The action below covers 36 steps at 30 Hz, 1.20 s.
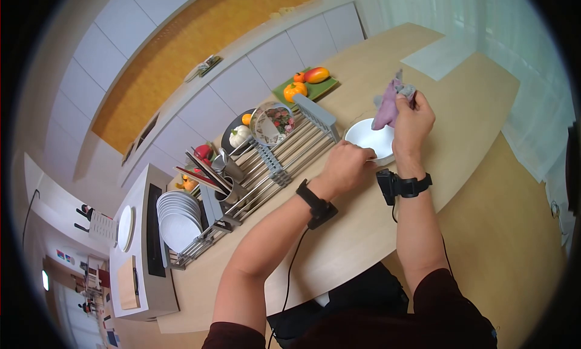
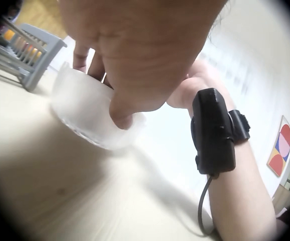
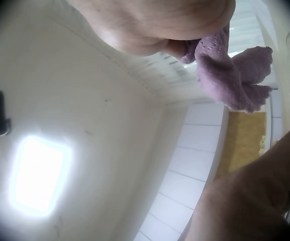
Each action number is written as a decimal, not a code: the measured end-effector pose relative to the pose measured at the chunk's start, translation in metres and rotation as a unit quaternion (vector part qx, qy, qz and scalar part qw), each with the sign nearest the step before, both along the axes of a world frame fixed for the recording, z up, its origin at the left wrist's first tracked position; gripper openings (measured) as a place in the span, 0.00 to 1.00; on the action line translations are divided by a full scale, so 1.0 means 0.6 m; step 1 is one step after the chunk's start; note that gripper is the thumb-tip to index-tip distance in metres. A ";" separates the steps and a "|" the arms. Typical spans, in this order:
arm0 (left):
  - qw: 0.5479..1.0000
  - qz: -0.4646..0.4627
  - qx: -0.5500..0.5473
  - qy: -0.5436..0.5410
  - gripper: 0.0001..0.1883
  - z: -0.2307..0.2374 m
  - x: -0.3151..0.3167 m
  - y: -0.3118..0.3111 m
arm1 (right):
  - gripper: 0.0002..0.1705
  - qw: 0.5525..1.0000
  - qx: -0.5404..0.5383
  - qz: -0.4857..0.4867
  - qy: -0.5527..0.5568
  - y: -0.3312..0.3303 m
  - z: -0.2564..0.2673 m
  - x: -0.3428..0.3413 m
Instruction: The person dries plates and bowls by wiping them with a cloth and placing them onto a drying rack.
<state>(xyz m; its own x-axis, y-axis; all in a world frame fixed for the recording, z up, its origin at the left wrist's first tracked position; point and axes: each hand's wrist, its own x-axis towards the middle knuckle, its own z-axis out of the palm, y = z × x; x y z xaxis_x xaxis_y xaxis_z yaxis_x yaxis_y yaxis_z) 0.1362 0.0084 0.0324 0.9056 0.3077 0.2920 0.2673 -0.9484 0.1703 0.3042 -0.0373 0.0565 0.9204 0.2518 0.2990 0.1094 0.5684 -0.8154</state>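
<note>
My left hand (image 1: pixel 344 170) grips a white bowl (image 1: pixel 363 134) by its near rim, over the table (image 1: pixel 339 240). In the left wrist view, the thumb lies along the outside of the bowl (image 2: pixel 82 105) while other fingers reach over the rim. The bowl looks tilted there. My right hand (image 1: pixel 415 126) pinches a bunched purple and grey cloth (image 1: pixel 386 113) just above the far right side of the bowl. Folded ends of the cloth (image 3: pixel 217 73) hang from the fingers in the right wrist view. My palm hides part of it.
Left of the bowl stands a metal dish rack (image 1: pixel 279 174) with a patterned plate (image 1: pixel 261 124), a cutlery cup (image 1: pixel 233 197) and several white plates (image 1: pixel 180 223). Behind it, a green tray (image 1: pixel 328 86) bears fruit and a small pumpkin (image 1: pixel 295 92). A white sheet (image 1: pixel 439 57) lies at the far right.
</note>
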 end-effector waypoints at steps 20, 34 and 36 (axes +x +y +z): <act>0.892 0.122 -0.337 -0.276 0.14 0.090 0.007 0.000 | 0.22 0.977 0.073 0.028 -0.200 -0.021 0.020 -0.011; 0.651 0.039 -0.657 -0.380 0.11 0.121 -0.189 -0.034 | 0.19 0.809 0.089 0.575 0.078 -0.004 0.002 -0.041; 0.625 0.028 -0.659 -0.417 0.12 0.119 -0.193 -0.037 | 0.20 0.795 0.094 0.580 0.152 -0.004 0.008 -0.056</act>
<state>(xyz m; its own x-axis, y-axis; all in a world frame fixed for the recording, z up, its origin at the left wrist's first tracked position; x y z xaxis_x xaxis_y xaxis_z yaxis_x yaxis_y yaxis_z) 0.0203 -0.0140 0.1037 0.5836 0.8040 0.1141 -0.4099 0.1703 0.8961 0.2706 -0.0394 0.0611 0.1383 0.9610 0.2394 -0.7627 0.2575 -0.5933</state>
